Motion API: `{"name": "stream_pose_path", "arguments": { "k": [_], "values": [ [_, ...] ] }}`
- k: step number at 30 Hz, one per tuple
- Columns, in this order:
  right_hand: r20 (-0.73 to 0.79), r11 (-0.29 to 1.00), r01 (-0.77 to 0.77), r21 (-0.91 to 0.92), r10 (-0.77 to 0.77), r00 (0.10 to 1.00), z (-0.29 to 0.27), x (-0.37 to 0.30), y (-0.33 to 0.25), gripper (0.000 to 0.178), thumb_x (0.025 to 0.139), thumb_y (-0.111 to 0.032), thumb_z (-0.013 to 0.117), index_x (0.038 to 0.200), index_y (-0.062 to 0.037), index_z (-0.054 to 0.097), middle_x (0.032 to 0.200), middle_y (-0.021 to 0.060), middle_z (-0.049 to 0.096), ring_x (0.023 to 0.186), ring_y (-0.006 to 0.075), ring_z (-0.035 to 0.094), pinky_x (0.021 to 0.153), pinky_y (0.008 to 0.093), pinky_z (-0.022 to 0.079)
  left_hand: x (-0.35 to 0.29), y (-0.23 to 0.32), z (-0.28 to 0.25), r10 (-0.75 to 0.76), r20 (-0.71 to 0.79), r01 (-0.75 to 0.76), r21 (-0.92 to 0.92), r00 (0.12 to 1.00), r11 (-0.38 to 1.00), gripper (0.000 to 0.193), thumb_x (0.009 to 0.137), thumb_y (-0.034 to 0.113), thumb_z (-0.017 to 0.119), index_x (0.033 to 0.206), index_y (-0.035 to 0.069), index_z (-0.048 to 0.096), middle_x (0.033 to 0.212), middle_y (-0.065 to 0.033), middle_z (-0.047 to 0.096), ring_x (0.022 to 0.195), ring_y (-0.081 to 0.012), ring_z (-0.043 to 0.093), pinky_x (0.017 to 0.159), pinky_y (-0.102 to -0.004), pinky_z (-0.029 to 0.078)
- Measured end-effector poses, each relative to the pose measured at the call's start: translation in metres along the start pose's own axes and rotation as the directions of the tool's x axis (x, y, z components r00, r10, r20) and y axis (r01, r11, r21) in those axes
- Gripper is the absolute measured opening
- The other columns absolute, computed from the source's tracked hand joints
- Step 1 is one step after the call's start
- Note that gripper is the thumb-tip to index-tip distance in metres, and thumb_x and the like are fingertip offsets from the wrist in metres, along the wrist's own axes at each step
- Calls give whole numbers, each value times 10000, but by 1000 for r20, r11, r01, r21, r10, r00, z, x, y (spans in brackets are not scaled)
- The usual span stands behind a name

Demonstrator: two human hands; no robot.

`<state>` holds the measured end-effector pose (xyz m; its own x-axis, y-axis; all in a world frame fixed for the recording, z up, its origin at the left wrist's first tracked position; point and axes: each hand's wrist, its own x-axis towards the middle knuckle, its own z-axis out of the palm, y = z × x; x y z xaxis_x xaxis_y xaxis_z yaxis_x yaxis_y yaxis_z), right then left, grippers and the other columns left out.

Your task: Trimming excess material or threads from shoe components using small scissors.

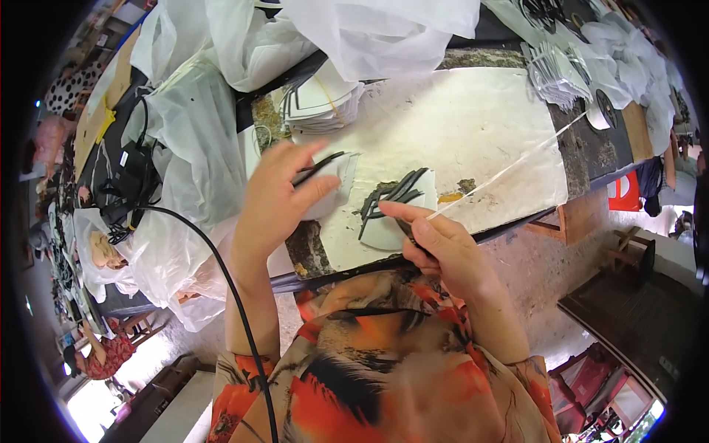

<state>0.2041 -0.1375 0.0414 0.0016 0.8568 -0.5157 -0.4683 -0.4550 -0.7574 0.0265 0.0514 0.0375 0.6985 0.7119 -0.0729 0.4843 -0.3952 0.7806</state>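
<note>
My left hand [284,188] hovers over white flat cut pieces [341,184] at the left of the board. Its thumb and forefinger are apart, with a short black strip [323,164] showing between them; whether they touch it I cannot tell. My right hand [447,251] is closed, forefinger pointing left, at the near edge of the board. A narrow white tape [517,164] runs into its fingers from a reel [602,108] at the far right. Just beyond these fingertips, several loose black strips [402,190] lie on another white piece [380,238].
The work lies on a worn white board [465,111]. A banded stack of white pieces [321,103] stands at its far left, another stack [555,74] at far right. Translucent plastic bags [196,133] crowd the left and back. A black cable [225,266] hangs across my left arm.
</note>
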Motion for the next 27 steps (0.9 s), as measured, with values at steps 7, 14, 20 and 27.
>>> {"name": "stream_pose_path", "arguments": {
  "k": [7, 14, 20, 27],
  "values": [
    [276, 994, -44, -105, 72, 958, 1, -9, -1, 440, 1086, -325, 455, 1425, -66, 566, 795, -45, 518, 739, 38, 431, 650, 212, 382, -11, 23, 12, 45, 316, 55, -301, 948, 952, 216, 910, 117, 704, 1114, 52, 727, 910, 0, 557, 798, -96, 514, 734, -236, 417],
    [290, 941, 137, -309, -44, 956, 17, 3, 29, 309, 1042, -230, 528, 1214, -9, 658, 999, 88, 689, 872, 126, 600, 755, 291, 492, -19, 42, 32, 230, 495, -18, -397, 838, 918, 187, 913, 193, 716, 1004, 30, 730, 857, -14, 597, 852, -105, 583, 746, -255, 459],
    [363, 765, 175, -620, 81, 928, 5, -16, -3, 203, 961, -182, 625, 1097, -43, 685, 1015, 134, 693, 836, 256, 672, 752, 351, 527, -19, 37, 22, -77, 517, 291, -348, 853, 891, 106, 888, 127, 733, 936, 34, 710, 857, 5, 611, 757, -75, 534, 691, -245, 436],
    [124, 498, 433, -751, -538, 834, 4, -10, -22, 175, 867, -152, 737, 1013, -64, 696, 841, 112, 647, 758, 299, 649, 656, 374, 517, -39, 40, 14, -100, 543, 338, -360, 834, 869, 148, 906, 170, 720, 904, 24, 691, 832, -24, 586, 751, -109, 572, 671, -276, 457]
  ]
}}
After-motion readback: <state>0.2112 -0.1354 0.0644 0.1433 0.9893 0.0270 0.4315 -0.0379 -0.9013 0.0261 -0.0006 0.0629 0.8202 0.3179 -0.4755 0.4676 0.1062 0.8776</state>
